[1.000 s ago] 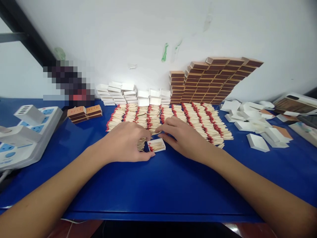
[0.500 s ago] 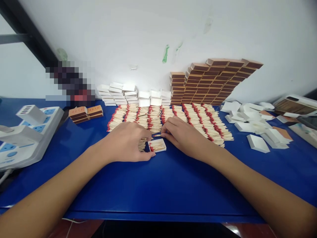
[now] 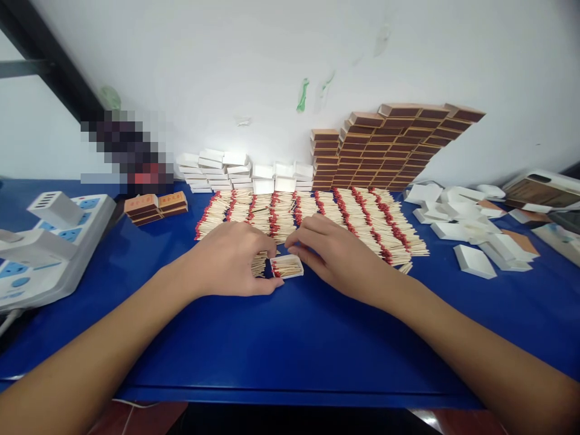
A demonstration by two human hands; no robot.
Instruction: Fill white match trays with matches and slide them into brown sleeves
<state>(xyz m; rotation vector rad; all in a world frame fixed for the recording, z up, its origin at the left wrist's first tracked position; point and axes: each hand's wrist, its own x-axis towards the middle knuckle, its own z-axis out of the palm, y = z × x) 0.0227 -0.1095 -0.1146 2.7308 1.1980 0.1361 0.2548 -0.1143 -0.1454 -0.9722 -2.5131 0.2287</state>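
My left hand [image 3: 235,258] is curved around the left end of a small white matchbox tray [image 3: 296,275], with its thumb at the near side and its fingertips at the far left corner. Inside the tray lie several matches [image 3: 287,266], their red heads towards the left. My right hand [image 3: 324,251] hovers at the tray's far right corner. Its fingers are bent, thumb and index tips slightly apart, and no match shows between them. Behind both hands spread rows of loose red-headed matches [image 3: 317,208]. A few more matches [image 3: 258,264] lie under my left palm, partly hidden.
White trays [image 3: 238,172] are stacked against the wall, beside a tall stack of brown matchboxes [image 3: 385,151]. Loose white trays [image 3: 475,260] lie in a heap at right. Several closed matchboxes [image 3: 156,205] and a power strip [image 3: 77,241] sit at left on the blue table [image 3: 290,350].
My right hand has shifted slightly left towards the tray. The match seen in its fingertips before no longer shows there. My left hand stays in place on the tray.
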